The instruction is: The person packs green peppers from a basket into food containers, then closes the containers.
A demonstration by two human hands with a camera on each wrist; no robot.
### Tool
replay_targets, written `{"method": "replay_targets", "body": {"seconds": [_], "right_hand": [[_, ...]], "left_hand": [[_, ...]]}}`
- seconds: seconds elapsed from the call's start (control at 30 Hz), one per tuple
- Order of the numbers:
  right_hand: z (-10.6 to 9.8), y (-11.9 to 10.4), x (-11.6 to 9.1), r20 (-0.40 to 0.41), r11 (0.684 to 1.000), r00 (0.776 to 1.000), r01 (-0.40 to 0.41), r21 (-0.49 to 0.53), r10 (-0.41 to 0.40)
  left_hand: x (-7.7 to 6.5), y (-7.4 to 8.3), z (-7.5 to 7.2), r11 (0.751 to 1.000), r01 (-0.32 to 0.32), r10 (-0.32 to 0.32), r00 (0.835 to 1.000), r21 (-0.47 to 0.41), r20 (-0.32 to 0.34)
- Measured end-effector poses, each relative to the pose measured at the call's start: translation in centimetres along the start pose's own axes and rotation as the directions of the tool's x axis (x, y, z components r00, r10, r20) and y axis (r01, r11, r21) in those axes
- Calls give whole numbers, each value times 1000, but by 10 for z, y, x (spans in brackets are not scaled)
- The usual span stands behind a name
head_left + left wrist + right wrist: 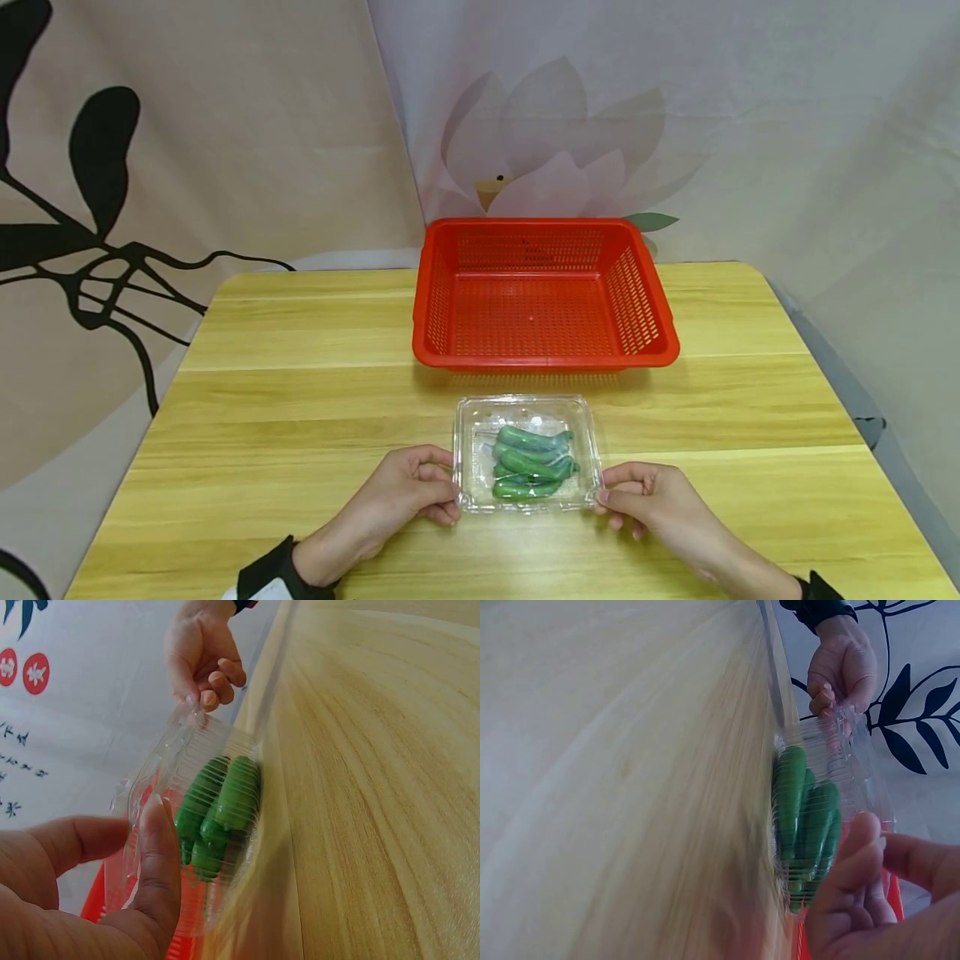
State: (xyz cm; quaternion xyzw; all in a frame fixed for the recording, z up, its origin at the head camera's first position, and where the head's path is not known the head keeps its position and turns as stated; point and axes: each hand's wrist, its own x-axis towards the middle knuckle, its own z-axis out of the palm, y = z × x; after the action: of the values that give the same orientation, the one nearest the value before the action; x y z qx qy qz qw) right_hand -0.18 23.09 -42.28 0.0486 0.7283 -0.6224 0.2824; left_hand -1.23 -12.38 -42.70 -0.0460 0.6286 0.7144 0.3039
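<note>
A clear plastic clamshell box [476, 483] sits at the front middle of the wooden table, with several green peppers [532, 462] inside. Thumb and fingers of my left hand [408, 492] pinch its left edge; the left wrist view shows them at the box's rim. At the front right corner, my right hand [656, 504] pinches the rim between thumb and forefinger, its other fingers loosely bent below. Through the ridged side wall the peppers [791, 802] show lying side by side in the right wrist view.
A red plastic basket [546, 363] with perforated walls stands just behind the box, toward the table's far edge. The wooden table [300, 400] extends to both sides. Behind it hangs a printed cloth backdrop [750, 150] with flower and leaf patterns.
</note>
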Motion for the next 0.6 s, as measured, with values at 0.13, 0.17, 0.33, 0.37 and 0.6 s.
{"method": "replay_targets", "body": {"seconds": [0.13,0.17,0.33,0.37,0.6], "right_hand": [[1,1,0,-6,1000,1000,-5,3,5],[1,1,0,-6,1000,1000,-7,5,7],[2,2,0,-12,1000,1000,-10,6,10],[2,2,0,-13,1000,1000,-9,6,9],[2,2,-1,-12,1000,1000,-14,17,14]], "left_hand": [[0,-1,-1,1000,-4,4,1000,-5,2],[0,-1,-1,1000,-4,4,1000,-8,2],[1,-2,0,1000,-11,11,1000,-23,3],[1,-2,1,1000,-13,13,1000,-24,3],[1,1,1,1000,-8,8,1000,-7,-11]]}}
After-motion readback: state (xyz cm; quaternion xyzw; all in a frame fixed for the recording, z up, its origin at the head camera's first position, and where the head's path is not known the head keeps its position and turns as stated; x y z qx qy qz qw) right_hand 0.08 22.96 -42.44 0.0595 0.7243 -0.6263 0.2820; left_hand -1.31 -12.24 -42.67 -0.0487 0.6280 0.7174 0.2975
